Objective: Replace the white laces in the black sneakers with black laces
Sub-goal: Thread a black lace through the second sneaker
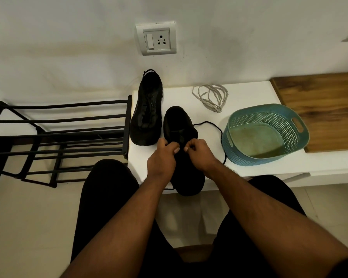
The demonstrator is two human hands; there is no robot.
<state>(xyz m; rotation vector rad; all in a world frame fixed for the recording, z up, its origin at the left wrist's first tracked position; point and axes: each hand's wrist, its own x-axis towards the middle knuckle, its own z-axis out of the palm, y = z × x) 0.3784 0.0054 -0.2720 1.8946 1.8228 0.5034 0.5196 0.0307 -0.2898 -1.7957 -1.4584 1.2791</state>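
Note:
Two black sneakers stand on a white bench (249,169). The near sneaker (179,125) lies lengthwise in front of me, its heel over the bench's front edge. My left hand (162,155) and my right hand (198,155) meet over its lace area, fingers curled, each pinching the black lace (219,130). One end of that lace loops out to the right of the shoe and back down towards my right wrist. The far sneaker (147,113) sits to the left, laced in black. A bundle of white laces (211,97) lies at the back of the bench.
A teal perforated plastic basket (289,125) stands to the right of the near sneaker. A wooden board (325,109) lies at the far right. A black metal shoe rack (58,137) stands left of the bench. A wall socket (156,38) is above.

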